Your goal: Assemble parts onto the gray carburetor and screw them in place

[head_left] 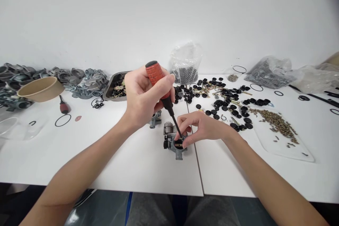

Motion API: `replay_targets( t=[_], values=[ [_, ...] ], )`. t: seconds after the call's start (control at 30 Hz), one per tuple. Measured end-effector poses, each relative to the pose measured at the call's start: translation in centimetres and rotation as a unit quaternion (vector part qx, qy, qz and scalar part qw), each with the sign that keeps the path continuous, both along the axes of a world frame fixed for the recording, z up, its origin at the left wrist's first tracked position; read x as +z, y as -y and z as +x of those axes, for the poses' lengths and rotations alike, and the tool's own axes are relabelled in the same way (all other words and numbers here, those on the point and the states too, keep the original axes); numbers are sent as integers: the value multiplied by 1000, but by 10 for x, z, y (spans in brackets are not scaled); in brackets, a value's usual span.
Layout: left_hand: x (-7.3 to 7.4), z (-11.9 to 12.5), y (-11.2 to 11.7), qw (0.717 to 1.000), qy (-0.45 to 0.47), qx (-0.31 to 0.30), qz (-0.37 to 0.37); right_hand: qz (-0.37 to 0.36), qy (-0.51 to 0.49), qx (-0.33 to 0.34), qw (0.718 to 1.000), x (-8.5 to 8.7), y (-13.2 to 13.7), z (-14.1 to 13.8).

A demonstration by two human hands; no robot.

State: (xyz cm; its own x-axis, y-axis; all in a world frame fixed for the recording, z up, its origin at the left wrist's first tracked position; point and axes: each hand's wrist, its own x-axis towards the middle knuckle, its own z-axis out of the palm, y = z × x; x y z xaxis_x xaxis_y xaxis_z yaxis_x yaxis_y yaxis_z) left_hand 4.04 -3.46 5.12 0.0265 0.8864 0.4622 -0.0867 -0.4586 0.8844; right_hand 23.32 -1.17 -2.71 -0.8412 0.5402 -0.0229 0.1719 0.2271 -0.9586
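Now | left hand (pixel 144 97) fisted on red-handled screwdriver (pixel 159 84) | right hand (pixel 202 127) pinches grey carburetor body (pixel 174 144), sitting mid-table (pixel 119 162) | tip inside its bore | advice: keep shaft upright, press firmly, steady the casting.

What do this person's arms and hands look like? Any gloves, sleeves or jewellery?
Both arms are bare from the bottom edge of the picture to the fingertips: no sleeves show. The left hand and the right hand wear no gloves, and no rings, watch or bracelet can be seen. The fingers are slim, with short, unpainted nails. No marks or tattoos show on either forearm.
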Motion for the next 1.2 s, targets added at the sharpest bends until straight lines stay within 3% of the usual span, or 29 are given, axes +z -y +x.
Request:
replay_targets(
  t=[0.5, 0.73, 0.97, 1.2],
  values=[
    [-3, -1, -4, 998, 3, -34, 48, 17, 2, -10, 1000, -1, 1, -2],
    [-5, 6, -3, 995, -26, -9, 94, 23, -4, -24, 999, 2, 4, -4],
    [-7, 11, 0, 995, -37, -23, 95, 12, -20, -35, 999, -2, 6, -7],
    [-6, 8, -2, 996, -25, -11, 82, 20, 21, -9, 1000, 6, 5, -5]
  ],
)
